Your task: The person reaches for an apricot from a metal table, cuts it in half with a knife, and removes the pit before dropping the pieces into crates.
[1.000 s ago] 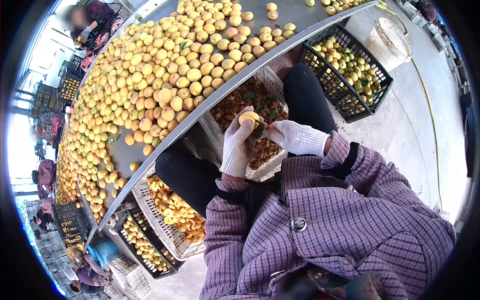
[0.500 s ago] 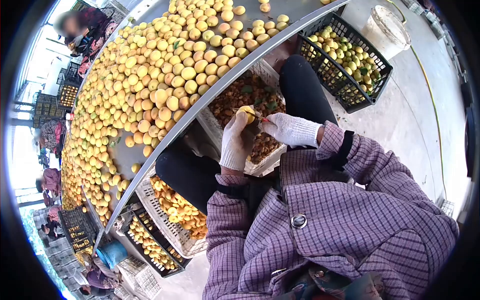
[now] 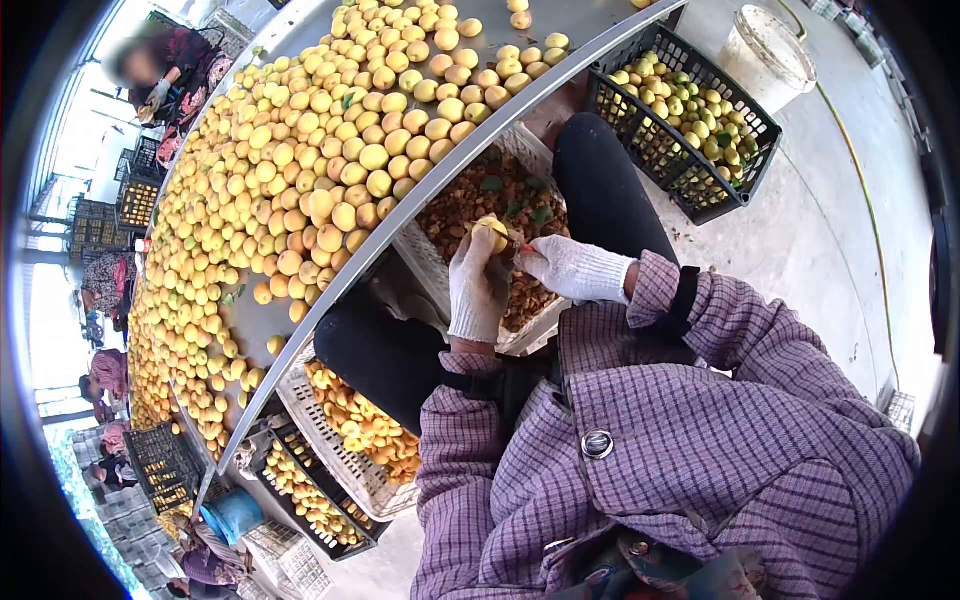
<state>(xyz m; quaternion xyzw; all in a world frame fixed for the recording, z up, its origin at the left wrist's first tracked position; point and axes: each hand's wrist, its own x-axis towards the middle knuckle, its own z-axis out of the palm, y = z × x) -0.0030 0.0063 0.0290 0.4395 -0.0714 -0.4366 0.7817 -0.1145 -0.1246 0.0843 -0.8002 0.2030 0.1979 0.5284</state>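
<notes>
Clamping a smooth, rounded yellow fruit (image 3: 498, 238) in the fingers of the left hand (image 3: 477, 290), above a white latticed crate (image 3: 425, 262) of brown, crumpled scraps (image 3: 455, 205). Gripping a slim red tool (image 3: 528, 247) in the right hand (image 3: 580, 268), just beside the left, and aiming toward the fruit. Wearing white knitted gloves (image 3: 597, 272), coarse in weave, and a purple checked jacket (image 3: 700, 450) with a round, glossy button (image 3: 597, 444). Bracketing the scraps between two dark-trousered knees (image 3: 605, 180). Facing a smooth grey metal table (image 3: 265, 325) heaped with small round fruits (image 3: 300, 180). Sitting near a white slotted crate (image 3: 310, 425) of orange, curled pieces (image 3: 365, 425) and a rigid black crate (image 3: 722, 208) of greenish-yellow fruits (image 3: 690, 110).

Hiding the held fruit's lower side behind the left fingers. Covering most of the tool with the right glove, and seeing too little of the tip to tell of any contact. Cutting off the table at the top edge. Catching other people (image 3: 105, 375) only as small, blurred shapes near the glare at left.
</notes>
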